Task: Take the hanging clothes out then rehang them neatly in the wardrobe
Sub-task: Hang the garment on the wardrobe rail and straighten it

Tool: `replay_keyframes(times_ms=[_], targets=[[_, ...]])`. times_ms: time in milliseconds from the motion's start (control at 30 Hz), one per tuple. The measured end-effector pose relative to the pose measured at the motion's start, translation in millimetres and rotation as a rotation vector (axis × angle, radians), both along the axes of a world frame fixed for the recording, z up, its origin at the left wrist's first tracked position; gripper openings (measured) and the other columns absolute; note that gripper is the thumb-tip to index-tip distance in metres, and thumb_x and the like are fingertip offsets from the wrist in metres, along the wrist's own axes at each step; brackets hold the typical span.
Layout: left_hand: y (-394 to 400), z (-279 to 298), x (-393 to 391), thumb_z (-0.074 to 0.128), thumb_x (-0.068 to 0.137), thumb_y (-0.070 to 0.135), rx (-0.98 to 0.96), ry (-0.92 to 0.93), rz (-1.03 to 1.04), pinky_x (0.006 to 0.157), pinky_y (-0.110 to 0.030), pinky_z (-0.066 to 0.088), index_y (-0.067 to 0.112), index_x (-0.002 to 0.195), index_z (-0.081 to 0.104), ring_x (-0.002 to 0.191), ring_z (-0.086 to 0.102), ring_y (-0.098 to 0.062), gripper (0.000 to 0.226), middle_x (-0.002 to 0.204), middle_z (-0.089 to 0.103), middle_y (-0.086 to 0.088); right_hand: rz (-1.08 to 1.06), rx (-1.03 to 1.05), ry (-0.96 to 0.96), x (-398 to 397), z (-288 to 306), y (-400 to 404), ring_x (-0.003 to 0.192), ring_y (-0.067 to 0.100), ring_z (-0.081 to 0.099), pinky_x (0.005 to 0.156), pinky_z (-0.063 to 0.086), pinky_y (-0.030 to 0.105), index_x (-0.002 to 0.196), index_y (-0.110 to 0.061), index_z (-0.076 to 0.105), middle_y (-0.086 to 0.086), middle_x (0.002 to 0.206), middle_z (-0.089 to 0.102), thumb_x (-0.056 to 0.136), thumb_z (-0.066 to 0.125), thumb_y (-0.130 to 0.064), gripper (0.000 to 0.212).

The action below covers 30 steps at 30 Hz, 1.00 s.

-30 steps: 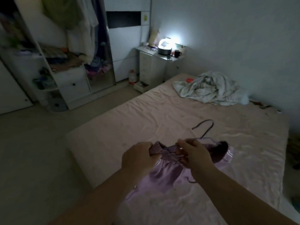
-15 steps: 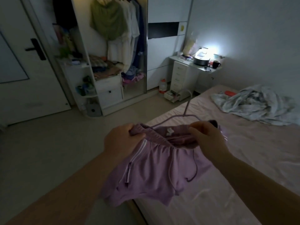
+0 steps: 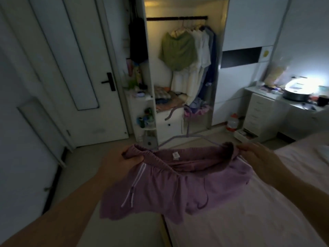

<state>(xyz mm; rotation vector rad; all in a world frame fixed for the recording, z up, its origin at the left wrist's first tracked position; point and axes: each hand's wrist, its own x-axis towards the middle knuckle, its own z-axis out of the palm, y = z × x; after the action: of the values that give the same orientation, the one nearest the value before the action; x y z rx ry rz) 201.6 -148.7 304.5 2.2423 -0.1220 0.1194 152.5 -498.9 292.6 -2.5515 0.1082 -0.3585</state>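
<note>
A pair of purple shorts (image 3: pixel 170 189) hangs spread between my hands, its waistband stretched over a thin lilac hanger (image 3: pixel 187 132) whose hook points up. My left hand (image 3: pixel 121 163) grips the left end of the waistband. My right hand (image 3: pixel 258 155) pinches the right end. Ahead stands the open wardrobe (image 3: pixel 183 68) with a dark rail (image 3: pixel 176 18). On the rail hang a green garment (image 3: pixel 178 50), white shirts (image 3: pixel 199 65) and a blue one, bunched to the right.
A white door (image 3: pixel 80 68) with a black handle is at the left. The bed (image 3: pixel 267 211) with a pink sheet is under my right arm. A drawer unit (image 3: pixel 258 113) with a bright lamp stands at the right. Folded clothes lie on the wardrobe shelf.
The shorts on their hanger have come up off the bed. My view has swung left and upward to face the wardrobe. My hands have moved further apart, stretching the waistband.
</note>
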Motion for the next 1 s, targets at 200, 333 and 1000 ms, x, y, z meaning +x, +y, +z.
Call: replay_keyframes(times_ms=[200,333,1000], targets=[[59,3,78,0.069,0.064,0.037,-0.094,-0.005,0.072,0.063,-0.025,0.042,0.038,0.063,0.067,0.065,0.058,0.002,0.003,0.06,0.065,0.027,0.156,-0.1,0.023,127,12,51,0.08,0.021,0.054,0.069,0.038,0.028,0.086,-0.032,0.063,-0.005,0.078,0.056,0.074,0.044,-0.054,0.032],[105,-2,136,0.074,0.077,0.027,-0.06,0.007,0.086,0.062,-0.022,0.04,0.041,0.061,0.064,0.07,0.058,-0.004,0.023,0.062,0.066,0.018,0.165,-0.01,0.038,190,16,99,0.085,0.026,0.055,0.071,0.031,0.027,0.093,-0.014,0.065,0.006,0.086,0.056,0.087,0.06,-0.016,0.008],[223,4,488,0.061,0.087,0.023,-0.043,-0.104,-0.017,0.06,-0.015,0.036,0.022,0.095,0.057,0.071,0.048,0.003,0.008,0.08,0.055,0.014,-0.032,0.129,0.121,456,37,221,0.09,0.023,0.056,0.079,0.04,0.03,0.089,-0.036,0.057,0.004,0.095,0.062,0.09,0.055,-0.025,0.012]])
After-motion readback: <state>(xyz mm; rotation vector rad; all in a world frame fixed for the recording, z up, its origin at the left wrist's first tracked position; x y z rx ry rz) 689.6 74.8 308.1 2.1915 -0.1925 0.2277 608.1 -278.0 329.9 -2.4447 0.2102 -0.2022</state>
